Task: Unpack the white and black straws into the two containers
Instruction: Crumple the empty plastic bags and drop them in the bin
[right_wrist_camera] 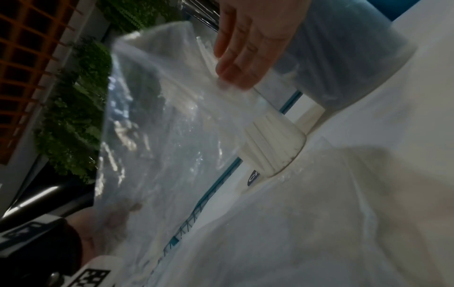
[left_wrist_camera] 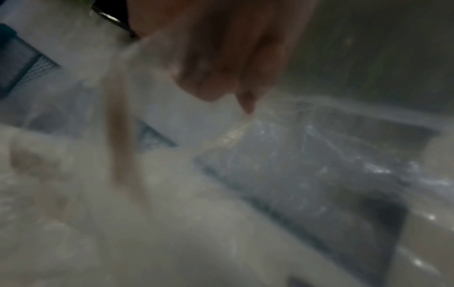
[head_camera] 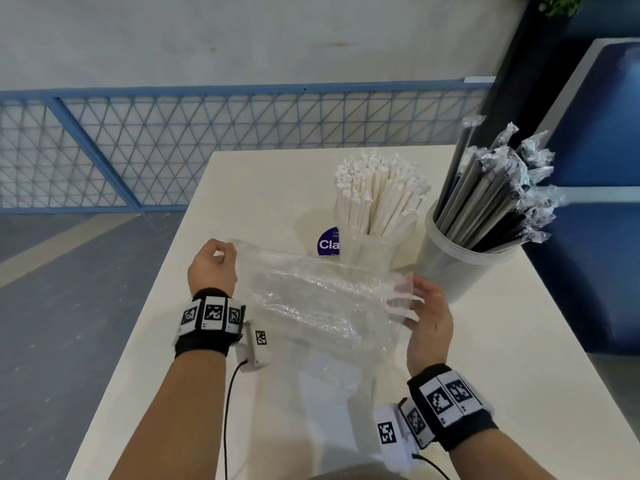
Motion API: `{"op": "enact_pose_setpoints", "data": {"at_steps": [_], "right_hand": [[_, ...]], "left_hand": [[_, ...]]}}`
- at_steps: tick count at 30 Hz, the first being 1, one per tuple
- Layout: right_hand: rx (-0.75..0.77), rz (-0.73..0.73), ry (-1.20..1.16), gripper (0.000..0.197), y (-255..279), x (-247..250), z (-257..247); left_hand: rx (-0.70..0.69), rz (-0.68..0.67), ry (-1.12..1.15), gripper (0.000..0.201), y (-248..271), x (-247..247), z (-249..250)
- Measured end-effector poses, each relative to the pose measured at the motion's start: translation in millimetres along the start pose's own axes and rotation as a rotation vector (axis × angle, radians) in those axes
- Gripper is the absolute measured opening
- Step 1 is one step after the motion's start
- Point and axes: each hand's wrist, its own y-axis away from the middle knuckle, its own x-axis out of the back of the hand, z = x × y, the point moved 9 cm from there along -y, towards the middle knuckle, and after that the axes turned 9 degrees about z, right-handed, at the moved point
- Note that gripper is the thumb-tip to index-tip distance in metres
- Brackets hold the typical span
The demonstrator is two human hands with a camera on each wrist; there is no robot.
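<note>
A clear plastic bag [head_camera: 311, 299] hangs stretched between my hands just above the white table [head_camera: 263, 188]; it looks empty. My left hand [head_camera: 214, 263] grips its left end with curled fingers [left_wrist_camera: 221, 73]. My right hand [head_camera: 427, 317] holds the right end, its fingers showing through the film [right_wrist_camera: 159, 126]. Behind the bag, white straws [head_camera: 379, 192] stand in a clear container [head_camera: 372, 252]. To its right, wrapped black straws [head_camera: 495, 195] lean in a larger translucent container [head_camera: 453, 268]. The left wrist view is blurred.
A purple round sticker [head_camera: 328, 244] lies on the table beside the white-straw container. Another flat sheet of clear plastic [head_camera: 332, 389] lies near the front edge. A blue mesh fence [head_camera: 242, 143] runs beyond the table, and a blue cabinet [head_camera: 595, 258] stands at the right.
</note>
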Motion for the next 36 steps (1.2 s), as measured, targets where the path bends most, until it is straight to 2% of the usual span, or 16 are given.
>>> {"op": "enact_pose_setpoints", "data": {"at_steps": [2, 3, 5, 7, 8, 10, 12, 14, 16, 19, 21, 23, 26, 28, 31, 36], "right_hand": [[0.032, -0.019, 0.183, 0.015, -1.3, -2.5, -1.3], [0.034, -0.031, 0.257, 0.006, -3.6, -3.0, 2.6], [-0.005, -0.047, 0.362, 0.014, -9.4, -1.1, 16.6], [-0.057, -0.066, 0.439, 0.01, -10.2, -2.8, 25.3], [-0.024, -0.059, 0.504, 0.017, -9.5, -3.6, 24.0], [0.266, -0.062, 0.654, 0.044, -3.4, -15.3, 5.1], [0.598, -0.223, 0.866, 0.061, 21.7, -46.7, -7.1], [0.751, -0.459, 1.122, 0.07, 46.2, -72.2, 19.3], [0.707, -0.652, 1.349, 0.074, 57.5, -78.9, 60.2], [0.632, -0.813, 1.527, 0.075, 62.5, -75.6, 99.9], [0.694, -0.908, 1.555, 0.078, 63.1, -79.7, 110.8], [0.741, -1.049, 1.553, 0.082, 66.2, -85.6, 123.5], [0.622, -1.19, 1.574, 0.094, 66.7, -84.1, 130.8], [0.571, -1.241, 1.619, 0.102, 66.6, -81.7, 132.7], [0.492, -1.285, 1.632, 0.093, 64.3, -77.5, 133.2], [0.411, -1.333, 1.581, 0.098, 59.7, -69.9, 133.1]], "left_hand": [[0.005, -0.031, -0.03, 0.022, -0.5, -4.6, 1.0], [0.01, -0.043, -0.035, 0.021, -1.2, -6.3, 1.2], [0.015, -0.051, -0.068, 0.022, -5.2, -8.4, -0.8], [-0.003, -0.05, -0.122, 0.025, -9.4, -12.1, -4.4], [-0.019, -0.059, -0.153, 0.025, -9.5, -15.7, -5.1], [-0.058, -0.101, -0.216, 0.025, -5.9, -26.2, -2.7], [-0.092, -0.128, -0.272, 0.027, -3.0, -34.0, -0.1], [-0.1, -0.131, -0.315, 0.028, -2.0, -36.0, 1.0], [-0.148, -0.103, -0.381, 0.022, 1.3, -33.2, 5.9], [-0.435, -0.083, -0.547, 0.039, 28.4, -35.8, 35.3], [-0.676, -0.313, -0.609, 0.045, 68.3, -60.3, 48.9], [-0.81, -0.623, -0.686, 0.051, 110.6, -86.0, 35.9], [-0.672, -0.922, -0.87, 0.084, 132.4, -102.5, -16.6], [-0.61, -1.024, -0.984, 0.103, 133.8, -105.6, -46.8], [-0.586, -1.108, -1.0, 0.117, 131.6, -106.5, -71.7], [-0.605, -1.157, -1.024, 0.12, 125.6, -105.1, -85.1]]}}
